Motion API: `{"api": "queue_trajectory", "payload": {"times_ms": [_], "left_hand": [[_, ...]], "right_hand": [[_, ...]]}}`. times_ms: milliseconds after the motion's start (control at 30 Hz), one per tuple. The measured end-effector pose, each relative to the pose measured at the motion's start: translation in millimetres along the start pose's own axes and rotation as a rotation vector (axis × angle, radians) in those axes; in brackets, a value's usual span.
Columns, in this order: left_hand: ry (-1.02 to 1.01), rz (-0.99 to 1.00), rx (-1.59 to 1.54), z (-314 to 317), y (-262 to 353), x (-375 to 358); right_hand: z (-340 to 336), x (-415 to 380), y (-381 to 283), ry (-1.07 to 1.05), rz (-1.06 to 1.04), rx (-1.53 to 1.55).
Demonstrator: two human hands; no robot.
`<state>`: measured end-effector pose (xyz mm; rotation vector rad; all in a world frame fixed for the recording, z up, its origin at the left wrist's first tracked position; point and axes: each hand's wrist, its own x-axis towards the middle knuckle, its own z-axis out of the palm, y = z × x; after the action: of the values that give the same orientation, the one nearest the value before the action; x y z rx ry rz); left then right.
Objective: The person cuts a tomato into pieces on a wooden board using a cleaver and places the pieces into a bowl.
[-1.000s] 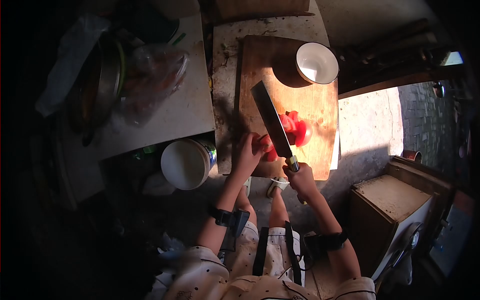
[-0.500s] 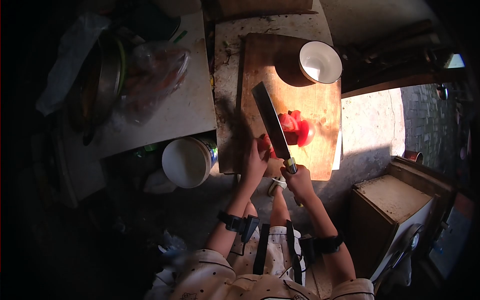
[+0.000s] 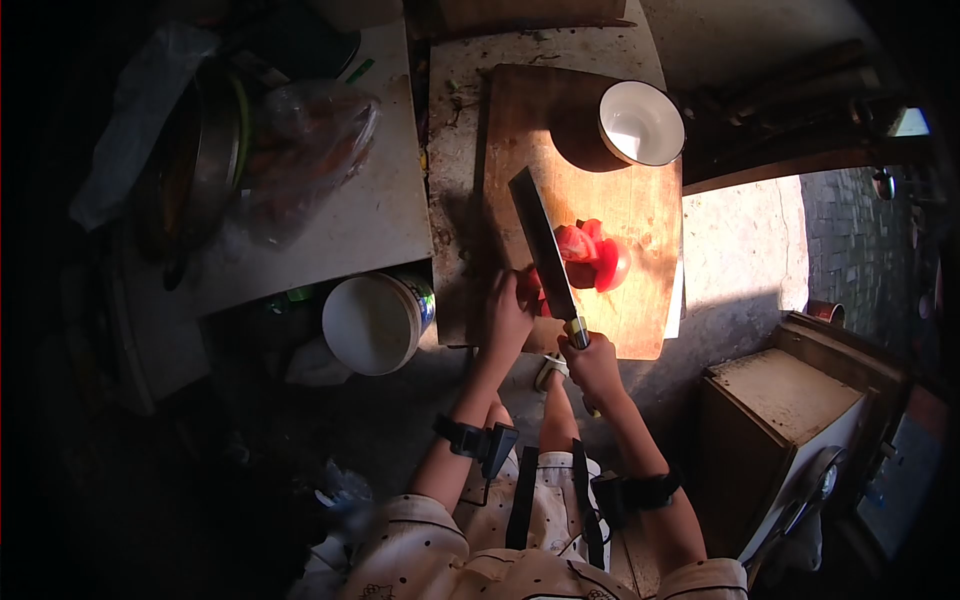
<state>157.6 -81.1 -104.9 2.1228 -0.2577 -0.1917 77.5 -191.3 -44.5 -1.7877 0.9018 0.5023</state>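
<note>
I see the right hand (image 3: pixel 592 365) clasping the knife (image 3: pixel 541 240), the left hand (image 3: pixel 510 308) pinching a tomato piece (image 3: pixel 535 282) just left of it, with cut tomato (image 3: pixel 608 267) to its right, and a rolling piece or skewed stroke could nick the pinching hand.

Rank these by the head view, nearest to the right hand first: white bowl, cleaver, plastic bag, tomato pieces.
1. Cleaver: gripped in the right hand.
2. Tomato pieces: ahead, on the cutting board.
3. White bowl: farther ahead, slightly right.
4. Plastic bag: far left.
</note>
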Motion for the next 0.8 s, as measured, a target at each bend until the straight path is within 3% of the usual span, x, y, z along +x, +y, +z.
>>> {"api": "queue_trajectory", "payload": {"times_ms": [100, 200, 333, 400, 500, 800], "left_hand": [[-0.031, -0.048, -0.06, -1.2, 0.9, -0.5], [-0.008, -0.028, -0.031, 0.5, -1.5, 0.4], [0.057, 0.01, -0.011, 3.4, -3.8, 3.7], [0.027, 0.005, 0.02, 1.8, -1.7, 3.9], [-0.052, -0.088, -0.138, -4.9, 7.1, 1.6], [-0.023, -0.074, -0.022, -0.8, 1.1, 1.0]], "right_hand": [[3.6, 2.0, -0.9, 0.068, -0.147, -0.076], [4.1, 4.1, -9.6, 0.024, -0.056, -0.008], [3.9, -3.5, -2.9, 0.056, -0.086, -0.084], [3.5, -6.2, 0.2, -0.003, 0.032, -0.012], [7.9, 0.6, 2.0, 0.019, -0.066, -0.072], [7.4, -11.6, 0.7, 0.066, -0.104, -0.137]]}}
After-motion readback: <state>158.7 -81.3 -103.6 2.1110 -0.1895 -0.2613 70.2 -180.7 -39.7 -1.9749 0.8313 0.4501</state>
